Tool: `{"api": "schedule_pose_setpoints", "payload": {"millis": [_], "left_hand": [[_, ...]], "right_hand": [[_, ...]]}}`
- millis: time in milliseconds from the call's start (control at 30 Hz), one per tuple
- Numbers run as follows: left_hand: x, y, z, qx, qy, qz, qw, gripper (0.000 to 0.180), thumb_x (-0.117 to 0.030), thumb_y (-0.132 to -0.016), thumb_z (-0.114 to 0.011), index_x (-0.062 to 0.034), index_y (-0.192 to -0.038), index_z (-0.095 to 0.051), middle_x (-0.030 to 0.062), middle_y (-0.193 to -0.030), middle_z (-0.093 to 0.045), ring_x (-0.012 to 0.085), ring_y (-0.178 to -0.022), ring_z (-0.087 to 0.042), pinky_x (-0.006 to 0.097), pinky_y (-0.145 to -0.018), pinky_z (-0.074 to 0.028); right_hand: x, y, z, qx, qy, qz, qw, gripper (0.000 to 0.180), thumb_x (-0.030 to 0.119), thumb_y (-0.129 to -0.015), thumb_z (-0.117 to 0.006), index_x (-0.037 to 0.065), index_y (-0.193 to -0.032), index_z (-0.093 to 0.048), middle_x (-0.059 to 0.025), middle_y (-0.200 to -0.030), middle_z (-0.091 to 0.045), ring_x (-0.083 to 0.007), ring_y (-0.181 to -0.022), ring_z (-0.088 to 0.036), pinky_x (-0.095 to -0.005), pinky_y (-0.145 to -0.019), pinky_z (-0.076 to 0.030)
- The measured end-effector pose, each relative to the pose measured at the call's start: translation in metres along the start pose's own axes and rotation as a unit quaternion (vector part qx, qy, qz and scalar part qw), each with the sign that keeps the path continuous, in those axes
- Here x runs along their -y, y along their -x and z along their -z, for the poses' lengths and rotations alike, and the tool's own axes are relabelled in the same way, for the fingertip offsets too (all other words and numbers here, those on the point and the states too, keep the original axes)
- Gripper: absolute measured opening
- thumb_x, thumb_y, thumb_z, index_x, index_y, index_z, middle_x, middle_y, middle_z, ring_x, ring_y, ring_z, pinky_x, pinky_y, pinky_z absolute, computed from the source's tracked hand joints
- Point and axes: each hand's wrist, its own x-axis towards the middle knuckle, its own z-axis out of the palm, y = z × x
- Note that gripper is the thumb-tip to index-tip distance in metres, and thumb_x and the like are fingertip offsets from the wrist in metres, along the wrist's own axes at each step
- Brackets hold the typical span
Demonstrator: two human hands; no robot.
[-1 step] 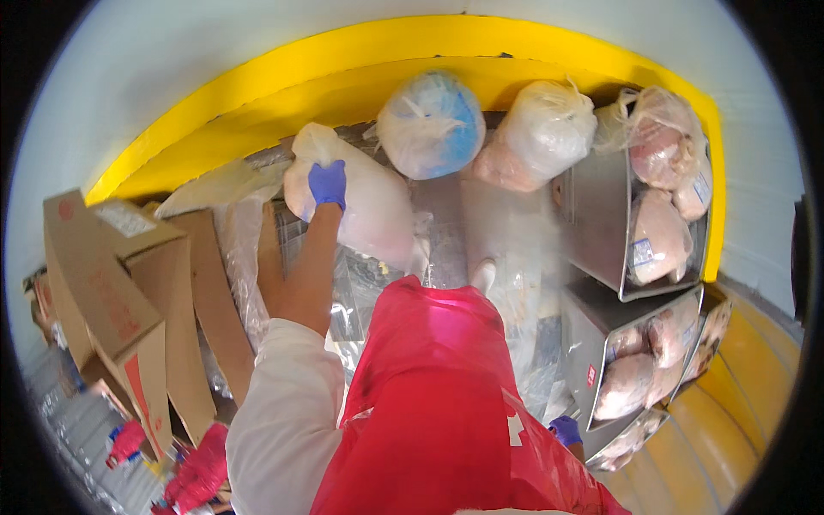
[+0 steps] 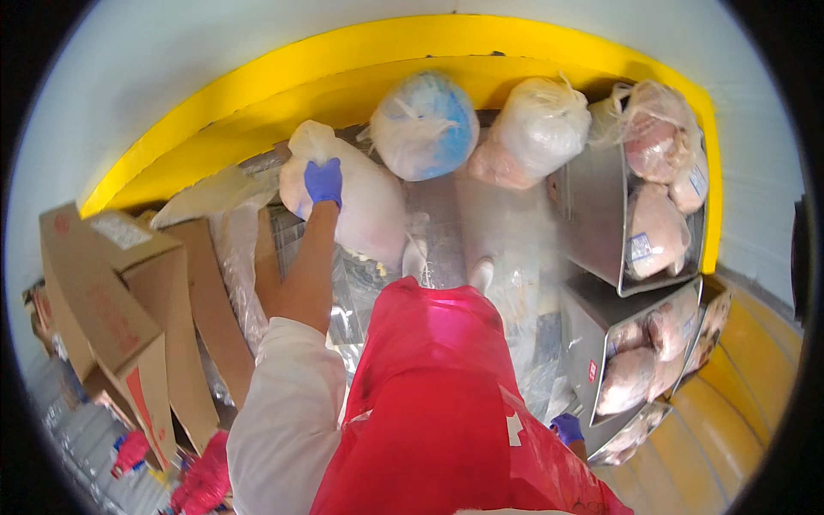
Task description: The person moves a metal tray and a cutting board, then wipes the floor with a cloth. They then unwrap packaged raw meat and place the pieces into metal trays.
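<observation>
My left hand [image 2: 324, 183], in a purple glove, is closed on the upper part of a large, cloudy plastic bag [image 2: 365, 210] with pale pinkish contents. The bag leans on the low yellow ledge, and its neck points up and away from me. At the lower right, my right hand [image 2: 566, 427], also purple-gloved, is beside a steel bin [image 2: 584, 339] of plastic-wrapped pale meat [image 2: 627, 378]. Its fingers are too small and partly hidden to make out. My red apron [image 2: 429, 403] covers much of the lower middle.
A blue-and-white bag [image 2: 427, 126] and a clear knotted bag [image 2: 541, 129] stand along the yellow ledge [image 2: 360, 51]. Another steel bin [image 2: 592, 210] with wrapped meat lies at the far right. Opened cardboard boxes [image 2: 103, 292] crowd the left. Plastic sheeting [image 2: 506, 249] covers the floor by my feet.
The whole view has turned slightly, with the boxes at the left sitting a little lower. My left hand stays on the same bag.
</observation>
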Motion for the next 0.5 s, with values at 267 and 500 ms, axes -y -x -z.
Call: {"api": "schedule_pose_setpoints", "payload": {"millis": [267, 500], "left_hand": [[0.114, -0.118, -0.055, 0.158, 0.237, 0.119, 0.951, 0.061, -0.014, -0.081, -0.069, 0.0041, -0.134, -0.044, 0.0136, -0.125, -0.058, 0.024, -0.109, -0.056, 0.033, -0.093, -0.045], [0.04, -0.115, -0.056, 0.333, 0.19, 0.124, 0.915, 0.052, -0.023, -0.091, -0.057, -0.0119, -0.139, -0.041, 0.0074, -0.118, -0.065, 0.0186, -0.093, -0.061, 0.029, -0.077, -0.045]], "right_hand": [[0.03, 0.036, 0.001, -0.049, -0.046, -0.043, 0.997, 0.016, 0.02, -0.081, -0.061, 0.005, -0.076, -0.06, -0.0119, -0.062, -0.065, -0.0202, -0.046, -0.061, -0.0333, -0.037, -0.044], [-0.014, 0.037, -0.01, -0.004, -0.028, -0.052, 0.998, 0.024, 0.021, -0.081, -0.06, 0.001, -0.068, -0.064, -0.0133, -0.06, -0.065, -0.0203, -0.041, -0.057, -0.0357, -0.036, -0.044]]}}
